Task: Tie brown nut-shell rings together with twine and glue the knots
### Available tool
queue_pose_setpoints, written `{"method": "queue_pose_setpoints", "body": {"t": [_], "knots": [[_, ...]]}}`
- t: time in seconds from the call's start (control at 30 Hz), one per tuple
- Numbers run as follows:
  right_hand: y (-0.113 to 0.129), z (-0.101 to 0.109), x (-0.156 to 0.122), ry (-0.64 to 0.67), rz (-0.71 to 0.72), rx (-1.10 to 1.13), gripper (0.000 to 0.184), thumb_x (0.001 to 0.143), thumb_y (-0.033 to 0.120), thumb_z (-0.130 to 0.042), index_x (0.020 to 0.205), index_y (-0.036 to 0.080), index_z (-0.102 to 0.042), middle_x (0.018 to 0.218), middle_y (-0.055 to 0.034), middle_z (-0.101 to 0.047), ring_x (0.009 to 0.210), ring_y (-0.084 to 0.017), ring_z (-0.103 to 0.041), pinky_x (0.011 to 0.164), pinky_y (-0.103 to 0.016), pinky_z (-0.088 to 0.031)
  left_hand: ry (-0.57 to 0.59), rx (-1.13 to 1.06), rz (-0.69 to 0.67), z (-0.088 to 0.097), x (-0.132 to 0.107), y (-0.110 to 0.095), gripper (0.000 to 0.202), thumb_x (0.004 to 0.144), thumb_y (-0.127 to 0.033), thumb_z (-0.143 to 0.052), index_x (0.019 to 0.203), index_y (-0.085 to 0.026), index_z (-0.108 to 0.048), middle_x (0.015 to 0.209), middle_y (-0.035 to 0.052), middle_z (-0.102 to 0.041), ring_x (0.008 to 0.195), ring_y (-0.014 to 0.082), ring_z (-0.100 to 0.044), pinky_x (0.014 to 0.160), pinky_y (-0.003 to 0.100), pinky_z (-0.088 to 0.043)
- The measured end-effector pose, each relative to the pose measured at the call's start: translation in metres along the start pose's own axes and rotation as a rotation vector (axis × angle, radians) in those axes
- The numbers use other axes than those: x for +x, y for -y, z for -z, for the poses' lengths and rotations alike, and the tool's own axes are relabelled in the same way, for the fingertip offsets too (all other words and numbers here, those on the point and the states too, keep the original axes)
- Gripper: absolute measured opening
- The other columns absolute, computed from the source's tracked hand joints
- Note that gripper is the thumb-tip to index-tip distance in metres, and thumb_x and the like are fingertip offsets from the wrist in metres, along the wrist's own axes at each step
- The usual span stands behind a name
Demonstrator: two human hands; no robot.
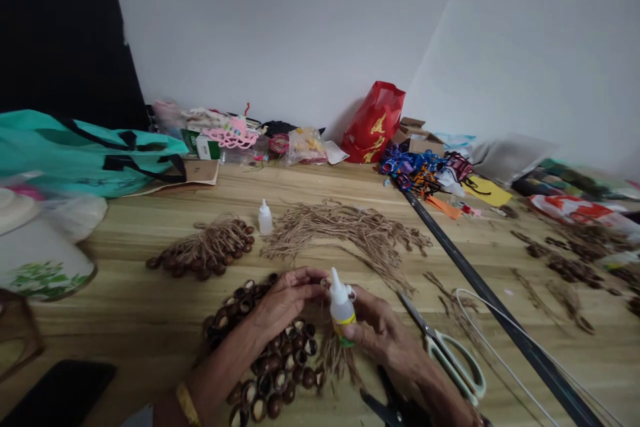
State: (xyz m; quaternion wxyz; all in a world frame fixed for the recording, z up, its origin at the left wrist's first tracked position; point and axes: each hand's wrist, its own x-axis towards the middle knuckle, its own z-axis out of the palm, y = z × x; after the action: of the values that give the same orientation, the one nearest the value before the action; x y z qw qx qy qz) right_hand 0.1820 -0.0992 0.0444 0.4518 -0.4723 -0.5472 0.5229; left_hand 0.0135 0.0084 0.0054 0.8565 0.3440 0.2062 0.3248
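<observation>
My right hand (377,330) is wrapped round a small glue bottle (343,313) with a white pointed nozzle and a yellow-green label. The bottle stands roughly upright, nozzle up. Just left of the nozzle, the fingertips of my left hand (295,293) are pinched together; a small brownish thing between them is too hidden to name. Beneath my left forearm lie many halved brown nut shells (265,383), most with the hollow side up. A bundle of twine pieces (337,360) lies below the bottle.
Scissors (450,353) lie right of my right hand, beside a white cable (493,340) and a dark strip (465,267). Ahead are loose twine strands (345,230), a second white bottle (265,219) and corded nuts (205,247). Bags, including a red one (373,123), line the wall.
</observation>
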Motion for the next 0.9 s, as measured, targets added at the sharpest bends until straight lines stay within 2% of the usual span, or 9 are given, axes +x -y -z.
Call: {"method": "queue_pose_setpoints", "body": {"t": [0.13, 0.23, 0.4, 0.5, 0.6, 0.9], "knots": [[-0.006, 0.004, 0.001, -0.119, 0.027, -0.087, 0.040, 0.081, 0.041, -0.066, 0.115, 0.022, -0.056, 0.107, -0.0066, -0.064, 0.098, -0.024, -0.059, 0.084, -0.032, -0.046, -0.015, -0.002, -0.020, 0.006, 0.001, 0.001, 0.023, 0.065, -0.011, -0.078, 0.087, -0.014, -0.073, 0.087, 0.0056, -0.072, 0.077, 0.0154, -0.065, 0.074, 0.026, -0.049], [-0.011, 0.005, -0.004, -0.234, 0.023, -0.157, 0.035, 0.085, 0.042, -0.061, 0.113, 0.023, -0.057, 0.103, -0.0051, -0.064, 0.093, -0.022, -0.060, 0.077, -0.028, -0.048, -0.048, 0.023, -0.008, 0.008, 0.001, 0.000, 0.027, 0.062, -0.011, -0.080, 0.088, -0.013, -0.073, 0.084, 0.0066, -0.073, 0.075, 0.0157, -0.064, 0.070, 0.025, -0.047], [-0.018, 0.012, -0.014, -0.402, 0.069, -0.315, 0.035, 0.089, 0.039, -0.056, 0.121, 0.026, -0.052, 0.117, -0.0053, -0.060, 0.108, -0.023, -0.057, 0.082, -0.025, -0.048, -0.037, 0.044, 0.017, 0.006, 0.000, -0.001, 0.029, 0.060, -0.010, -0.079, 0.088, -0.013, -0.073, 0.082, 0.0063, -0.072, 0.070, 0.0136, -0.062, 0.068, 0.024, -0.046], [-0.015, 0.019, -0.014, -0.469, 0.102, -0.379, 0.026, 0.090, 0.040, -0.051, 0.109, 0.024, -0.060, 0.107, -0.0043, -0.065, 0.097, -0.022, -0.061, 0.073, -0.024, -0.050, -0.048, 0.054, 0.023, 0.003, -0.002, -0.003, 0.025, 0.062, -0.010, -0.077, 0.086, -0.013, -0.073, 0.083, 0.0066, -0.071, 0.071, 0.0132, -0.062, 0.069, 0.024, -0.046], [-0.009, 0.020, -0.012, -0.450, 0.098, -0.429, 0.024, 0.091, 0.041, -0.050, 0.099, 0.024, -0.065, 0.097, -0.0036, -0.068, 0.090, -0.022, -0.063, 0.066, -0.024, -0.050, -0.052, 0.069, 0.019, 0.000, -0.002, -0.002, 0.024, 0.062, -0.009, -0.077, 0.085, -0.013, -0.074, 0.082, 0.0058, -0.071, 0.071, 0.0131, -0.061, 0.068, 0.023, -0.046], [-0.007, 0.017, -0.013, -0.314, 0.038, -0.422, 0.029, 0.093, 0.044, -0.046, 0.101, 0.023, -0.065, 0.096, -0.0032, -0.069, 0.086, -0.022, -0.062, 0.065, -0.025, -0.047, -0.103, 0.134, 0.010, -0.002, -0.003, 0.000, 0.023, 0.060, -0.013, -0.079, 0.083, -0.014, -0.075, 0.076, 0.0040, -0.071, 0.068, 0.0138, -0.062, 0.068, 0.023, -0.045]]}}
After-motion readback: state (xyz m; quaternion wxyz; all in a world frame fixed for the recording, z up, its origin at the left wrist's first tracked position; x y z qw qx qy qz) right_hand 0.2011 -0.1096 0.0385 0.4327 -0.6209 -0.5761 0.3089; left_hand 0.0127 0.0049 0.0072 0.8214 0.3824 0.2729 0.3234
